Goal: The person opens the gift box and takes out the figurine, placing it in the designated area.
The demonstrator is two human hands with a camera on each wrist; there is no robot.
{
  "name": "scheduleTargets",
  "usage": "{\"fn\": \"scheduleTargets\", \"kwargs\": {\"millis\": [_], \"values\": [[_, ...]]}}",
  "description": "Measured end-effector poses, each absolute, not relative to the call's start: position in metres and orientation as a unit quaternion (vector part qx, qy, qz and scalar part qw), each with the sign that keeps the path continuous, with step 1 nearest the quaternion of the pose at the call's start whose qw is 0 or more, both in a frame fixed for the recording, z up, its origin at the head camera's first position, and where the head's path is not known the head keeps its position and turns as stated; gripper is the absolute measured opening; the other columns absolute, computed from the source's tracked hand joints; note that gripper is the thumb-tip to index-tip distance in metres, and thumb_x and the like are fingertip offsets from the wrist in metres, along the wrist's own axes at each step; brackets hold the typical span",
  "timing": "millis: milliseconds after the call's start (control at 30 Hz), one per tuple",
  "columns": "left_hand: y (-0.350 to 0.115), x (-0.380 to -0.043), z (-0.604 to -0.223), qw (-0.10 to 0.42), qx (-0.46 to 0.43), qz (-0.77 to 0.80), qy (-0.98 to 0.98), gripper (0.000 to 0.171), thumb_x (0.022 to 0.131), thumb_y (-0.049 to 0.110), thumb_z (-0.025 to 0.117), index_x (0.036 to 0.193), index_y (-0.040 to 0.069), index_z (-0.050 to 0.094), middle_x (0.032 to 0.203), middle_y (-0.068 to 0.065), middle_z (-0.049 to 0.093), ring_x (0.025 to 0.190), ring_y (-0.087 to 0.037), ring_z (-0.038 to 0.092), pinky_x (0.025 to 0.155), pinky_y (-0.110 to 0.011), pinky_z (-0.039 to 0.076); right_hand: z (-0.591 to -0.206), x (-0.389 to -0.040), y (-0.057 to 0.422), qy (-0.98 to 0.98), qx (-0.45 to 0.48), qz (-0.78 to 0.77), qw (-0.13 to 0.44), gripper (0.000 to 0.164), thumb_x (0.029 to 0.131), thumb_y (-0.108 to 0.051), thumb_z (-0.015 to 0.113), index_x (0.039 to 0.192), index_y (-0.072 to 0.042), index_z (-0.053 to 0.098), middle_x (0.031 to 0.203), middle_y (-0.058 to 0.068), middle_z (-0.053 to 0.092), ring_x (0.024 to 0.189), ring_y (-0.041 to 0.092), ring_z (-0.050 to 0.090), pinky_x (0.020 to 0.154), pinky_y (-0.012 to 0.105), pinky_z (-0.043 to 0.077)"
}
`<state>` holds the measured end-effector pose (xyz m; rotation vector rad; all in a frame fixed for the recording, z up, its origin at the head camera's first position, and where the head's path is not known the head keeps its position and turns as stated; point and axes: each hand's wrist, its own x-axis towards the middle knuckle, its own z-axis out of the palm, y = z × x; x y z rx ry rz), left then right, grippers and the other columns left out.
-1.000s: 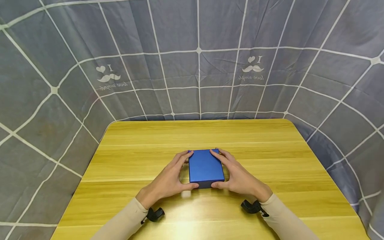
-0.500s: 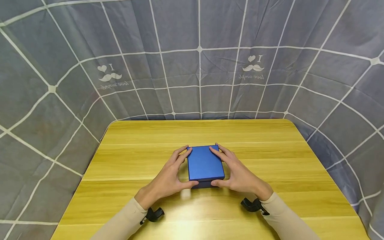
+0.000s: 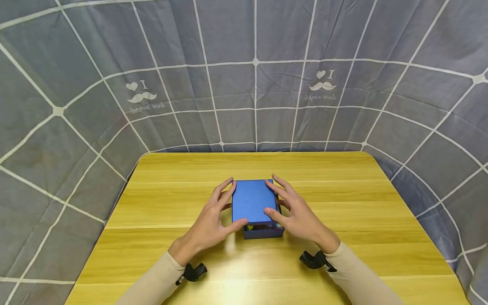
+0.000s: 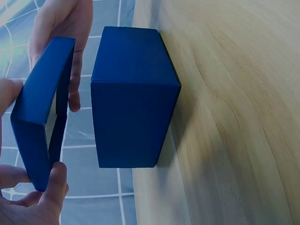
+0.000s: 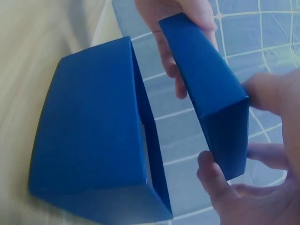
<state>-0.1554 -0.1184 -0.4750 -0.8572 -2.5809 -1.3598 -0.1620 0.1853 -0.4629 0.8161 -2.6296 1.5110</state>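
Observation:
A blue box lid (image 3: 252, 201) is raised off its deep blue box (image 3: 263, 234), which stands on the table. My left hand (image 3: 209, 222) holds the lid by its left side, thumb at the near corner. On the opposite side my right hand (image 3: 299, 218) grips it, thumb on the near right part of the top. Both wrist views show a gap between the lid (image 4: 42, 89) and the box (image 5: 93, 126). Under the lid's near edge a small yellow thing (image 3: 249, 227) shows inside the box; the other contents are mostly hidden.
The wood-patterned table (image 3: 171, 169) extends around the box on all sides. A grey curtain (image 3: 228, 89) with white lines hangs behind it and along both sides. Black straps with cameras sit on both wrists.
The lid has come up off the box and shifted left, both hands moving with it. The box stays in place, and its inside now shows at the near and right edges.

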Motion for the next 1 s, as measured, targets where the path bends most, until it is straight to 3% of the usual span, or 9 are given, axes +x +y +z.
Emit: {"fn": "scheduleTargets", "kwargs": {"millis": [167,433,567,767,1000], "values": [[-0.12,-0.157,-0.474,0.081,-0.268,-0.457,-0.844,0.092,0.109,0.022,0.086,0.183,0.003,0.033,0.192,-0.02,0.023,0.157,-0.046,0.063,0.115,-0.045,0.065,-0.459,-0.166,0.175,-0.83,0.258,0.495,0.016,0.075,0.114,-0.02,0.079,0.18,-0.013,0.045,0.192,0.015,0.027,0.162,0.046,0.058,0.122,0.054,0.059],[-0.122,-0.16,-0.474,0.142,-0.221,-0.464,-0.846,0.09,0.108,0.013,0.086,0.182,0.005,0.036,0.183,-0.024,0.037,0.159,-0.05,0.058,0.109,-0.05,0.067,-0.453,-0.17,0.156,-0.829,0.252,0.497,0.053,0.087,0.107,-0.012,0.087,0.181,-0.013,0.041,0.182,0.018,0.041,0.146,0.044,0.072,0.117,0.051,0.063],[-0.124,-0.161,-0.474,0.171,-0.199,-0.466,-0.845,0.09,0.107,0.008,0.085,0.182,0.004,0.036,0.174,-0.029,0.042,0.153,-0.052,0.063,0.108,-0.052,0.067,-0.451,-0.172,0.147,-0.831,0.24,0.498,0.056,0.094,0.105,-0.009,0.088,0.182,-0.008,0.035,0.179,0.021,0.045,0.145,0.043,0.073,0.114,0.051,0.063],[-0.127,-0.16,-0.473,0.197,-0.171,-0.463,-0.847,0.089,0.105,0.004,0.086,0.18,0.001,0.039,0.166,-0.032,0.046,0.147,-0.052,0.068,0.108,-0.053,0.066,-0.449,-0.175,0.135,-0.831,0.247,0.496,0.055,0.092,0.105,-0.005,0.087,0.18,0.001,0.035,0.176,0.026,0.046,0.146,0.044,0.072,0.115,0.05,0.062],[-0.135,-0.16,-0.47,0.206,-0.145,-0.469,-0.847,0.091,0.104,0.001,0.087,0.181,0.002,0.039,0.165,-0.033,0.045,0.15,-0.054,0.064,0.112,-0.056,0.062,-0.446,-0.179,0.123,-0.823,0.247,0.51,0.034,0.093,0.105,-0.007,0.087,0.182,-0.003,0.035,0.178,0.025,0.04,0.155,0.047,0.065,0.118,0.051,0.06]]}}
